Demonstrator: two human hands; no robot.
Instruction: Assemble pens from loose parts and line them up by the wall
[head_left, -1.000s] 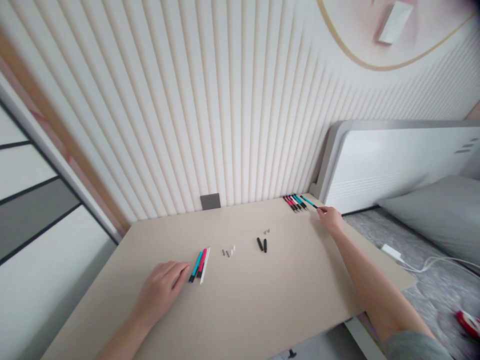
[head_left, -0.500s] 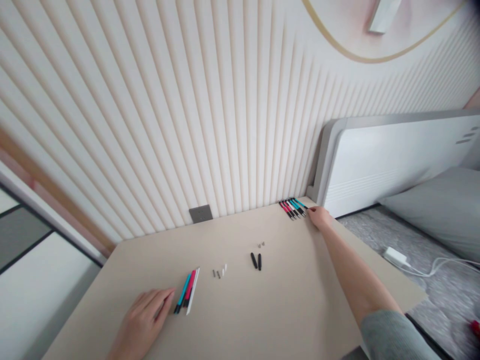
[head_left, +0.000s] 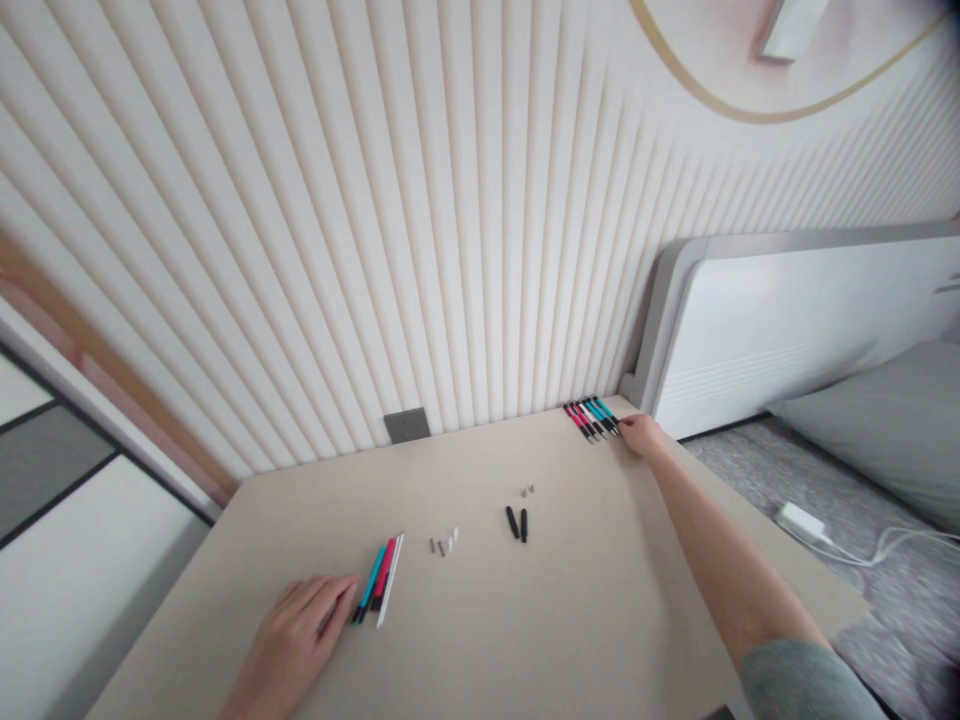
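My right hand (head_left: 640, 435) reaches to the far right corner of the beige table (head_left: 570, 620), its fingertips pinched against the end of a row of several assembled pens (head_left: 591, 418) in red, teal, white and black. My left hand (head_left: 304, 640) lies flat, fingers stretched out, on the near left of the table, just left of three pen barrels (head_left: 379, 590): teal, red and white. Between the hands lie two black pen caps (head_left: 517, 523), small grey and white parts (head_left: 444, 544) and two tiny metal bits (head_left: 527, 490).
A ribbed white wall rises behind the table with a grey socket plate (head_left: 406, 425) at its foot. To the right stand a white bed headboard (head_left: 795, 330), grey bedding (head_left: 877, 430) and a white charger with cable (head_left: 802, 520). Panelled doors (head_left: 45, 470) stand at the left.
My right hand has moved in from the right, and the teal pen it was touching now lies snug in the row. My left hand stays by the barrels; the view shifted.
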